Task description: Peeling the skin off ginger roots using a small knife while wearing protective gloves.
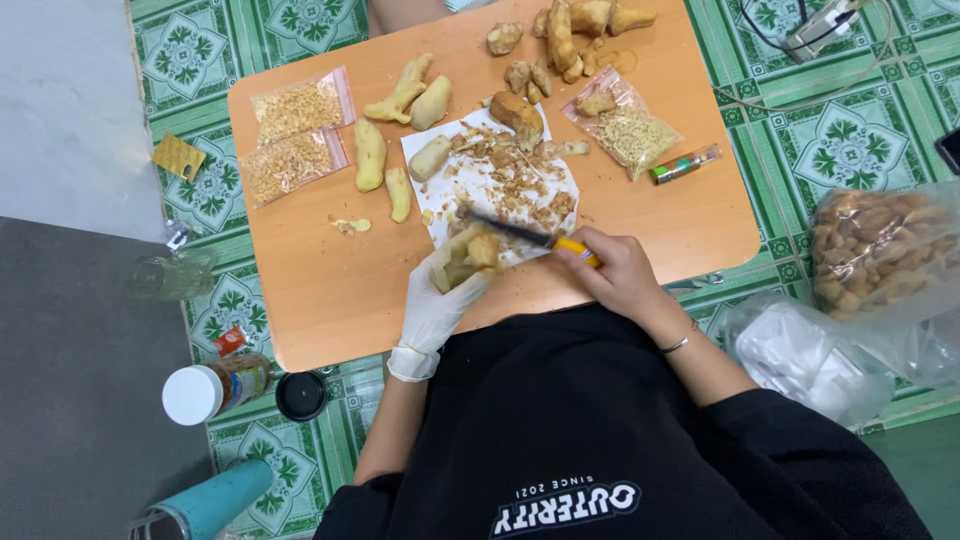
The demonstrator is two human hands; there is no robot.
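My left hand (438,300), in a white glove, grips a partly peeled piece of ginger (470,252) above the near edge of a white sheet of paper (450,205). My bare right hand (620,275) holds a yellow-handled knife (530,237) whose dark blade lies against the ginger. Brown peelings (515,180) are strewn over the paper. Peeled pale ginger pieces (385,150) lie to the left of the paper on the small wooden table (320,290). Unpeeled ginger (570,30) is heaped at the far edge.
Two zip bags of chopped ginger (292,135) lie at the table's left, a third (628,130) at the right beside a lighter (683,165). On the tiled floor stand a jar (215,388), a lid (300,396), a teal bottle (215,500), and a plastic bag of ginger (875,250).
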